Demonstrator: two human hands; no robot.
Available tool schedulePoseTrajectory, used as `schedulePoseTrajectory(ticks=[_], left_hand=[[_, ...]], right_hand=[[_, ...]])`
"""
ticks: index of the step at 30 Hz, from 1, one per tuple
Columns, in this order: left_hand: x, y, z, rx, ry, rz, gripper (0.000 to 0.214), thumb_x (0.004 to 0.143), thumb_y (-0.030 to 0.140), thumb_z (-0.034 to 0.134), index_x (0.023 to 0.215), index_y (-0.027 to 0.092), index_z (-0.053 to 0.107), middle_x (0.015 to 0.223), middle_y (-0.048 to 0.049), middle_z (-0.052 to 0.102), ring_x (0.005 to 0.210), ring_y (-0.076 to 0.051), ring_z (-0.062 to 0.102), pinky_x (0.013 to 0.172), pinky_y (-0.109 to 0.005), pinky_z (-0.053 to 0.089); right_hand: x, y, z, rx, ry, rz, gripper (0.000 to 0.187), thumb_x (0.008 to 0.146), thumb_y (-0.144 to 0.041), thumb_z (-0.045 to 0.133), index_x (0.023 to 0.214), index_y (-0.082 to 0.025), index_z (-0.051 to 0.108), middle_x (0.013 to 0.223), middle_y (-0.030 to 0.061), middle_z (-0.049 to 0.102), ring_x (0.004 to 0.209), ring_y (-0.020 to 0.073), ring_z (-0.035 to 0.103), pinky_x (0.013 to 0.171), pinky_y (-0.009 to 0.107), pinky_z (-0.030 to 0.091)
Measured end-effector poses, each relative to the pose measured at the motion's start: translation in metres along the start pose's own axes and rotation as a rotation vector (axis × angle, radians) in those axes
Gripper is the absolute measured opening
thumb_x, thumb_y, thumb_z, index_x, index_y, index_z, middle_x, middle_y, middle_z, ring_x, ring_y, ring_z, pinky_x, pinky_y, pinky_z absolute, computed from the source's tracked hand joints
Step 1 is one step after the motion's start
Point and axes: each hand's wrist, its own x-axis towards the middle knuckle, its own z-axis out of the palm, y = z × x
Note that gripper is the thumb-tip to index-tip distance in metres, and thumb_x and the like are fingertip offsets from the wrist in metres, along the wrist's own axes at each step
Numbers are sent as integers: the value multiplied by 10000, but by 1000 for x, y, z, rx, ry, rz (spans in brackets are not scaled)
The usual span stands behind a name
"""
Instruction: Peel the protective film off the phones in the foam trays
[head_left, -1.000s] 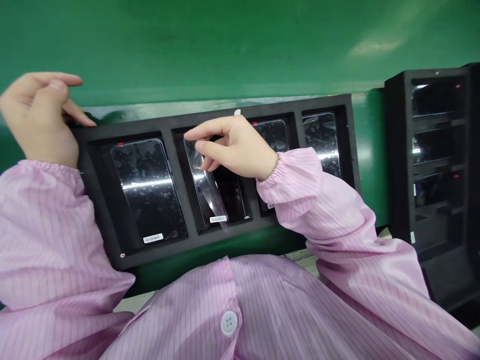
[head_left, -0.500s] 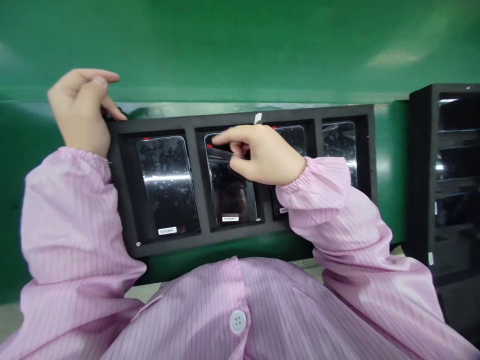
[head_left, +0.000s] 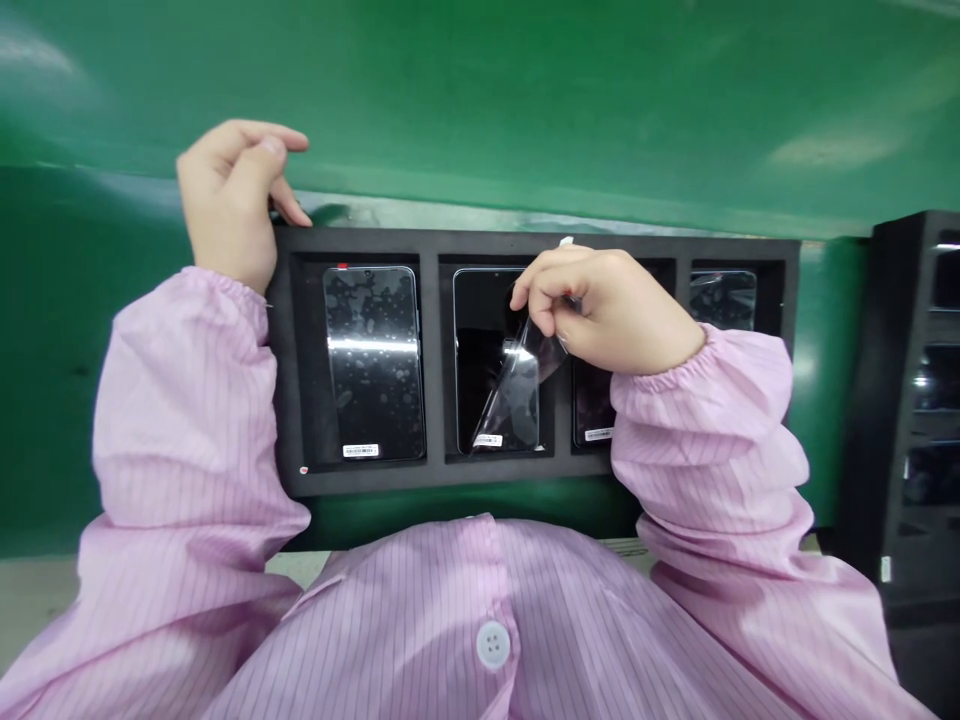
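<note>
A black foam tray [head_left: 360, 242] holds several dark phones in separate compartments. My right hand [head_left: 619, 308] pinches a clear protective film [head_left: 510, 385], lifted off most of the second phone [head_left: 476, 345]. The film slants from my fingers down to the bottom of the screen, near a white barcode label. My left hand [head_left: 232, 195] is at the far left corner of the tray, index finger stretched out and lower fingertips against or just beside the edge. In the leftmost compartment lies a phone [head_left: 373, 370] with a spotted film and a red tab. My right hand and sleeve partly cover the third phone [head_left: 591, 425].
The tray stands on a green work surface [head_left: 480, 110]. To the right is another black tray [head_left: 881, 400] with several dark phones. A fourth phone [head_left: 724, 293] sits at the right end of the near tray, partly behind my sleeve.
My right hand has pulled the film up and to the right, baring the upper left of the second phone's screen. The view has shifted, so the tray appears further right; my left hand keeps its pose.
</note>
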Motion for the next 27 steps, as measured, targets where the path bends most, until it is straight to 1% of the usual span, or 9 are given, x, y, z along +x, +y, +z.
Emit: schedulePoseTrajectory(ticks=[4, 6, 9, 11, 12, 15, 19, 21, 27], left_hand=[[0, 3, 0, 17, -3, -32, 247, 939, -34, 514, 908, 81, 730, 384, 96, 486, 375, -88, 442, 472, -265, 276], [0, 1, 0, 20, -13, -40, 233, 949, -14, 519, 929, 80, 731, 399, 96, 493, 383, -77, 450, 468, -247, 286], [0, -4, -2, -3, -2, 1, 263, 930, -41, 512, 935, 86, 742, 416, 95, 503, 393, -63, 458, 463, -224, 297], [-2, -6, -3, -34, -1, 29, 287, 910, -67, 505, 926, 85, 748, 419, 90, 509, 402, -60, 466, 466, -216, 305], [-2, -6, -3, -47, -5, 37, 290, 903, -71, 505, 924, 83, 750, 420, 87, 513, 408, -60, 472, 468, -212, 307], [-4, -4, -3, -68, -16, 39, 257, 898, -39, 527, 929, 74, 756, 438, 73, 532, 422, -60, 485, 470, -202, 316], [-7, -1, -2, -38, 14, 37, 236, 854, 0, 551, 931, 72, 762, 443, 62, 524, 449, -69, 482, 496, -190, 347], [-9, 0, -2, -9, 13, 34, 234, 842, 54, 559, 950, 88, 764, 454, 57, 523, 468, -82, 485, 516, -192, 365], [-15, 6, -5, 112, -11, 21, 278, 826, 223, 568, 1014, 184, 770, 535, 50, 556, 545, -124, 511, 609, -239, 416]], right_hand=[[-1, 1, 2, 32, 28, 19, 256, 738, -1, 414, 560, -175, 475, 819, 7, 680, 813, 128, 630, 817, 298, 510], [-1, -1, 4, 45, 42, 20, 238, 761, -18, 422, 640, -176, 551, 855, 10, 690, 847, 139, 642, 840, 308, 520], [0, -6, 4, 61, 115, 32, 280, 824, -89, 486, 1022, -193, 653, 1064, 30, 693, 1006, 170, 656, 931, 337, 535], [-2, -8, -2, 47, 194, 43, 426, 846, -136, 539, 1264, -209, 579, 1213, 54, 658, 1120, 180, 635, 993, 328, 523], [-4, -7, -7, 18, 232, 54, 464, 855, -152, 553, 1316, -212, 551, 1247, 65, 647, 1145, 183, 627, 1012, 324, 516], [-19, 3, -28, -147, 263, 107, 357, 887, -189, 560, 1238, -196, 623, 1183, 81, 677, 1099, 207, 638, 1013, 373, 511], [-45, 29, -45, -327, 102, 133, 217, 897, -219, 568, 1050, -170, 714, 1051, 81, 713, 1001, 232, 635, 965, 433, 491], [-55, 38, -41, -386, 66, 138, 242, 891, -221, 578, 1080, -160, 717, 1071, 98, 703, 1007, 250, 609, 945, 448, 466], [-63, 40, -17, -539, 151, 213, 335, 890, -306, 619, 1176, -142, 674, 1147, 140, 630, 1075, 307, 502, 907, 464, 372]])
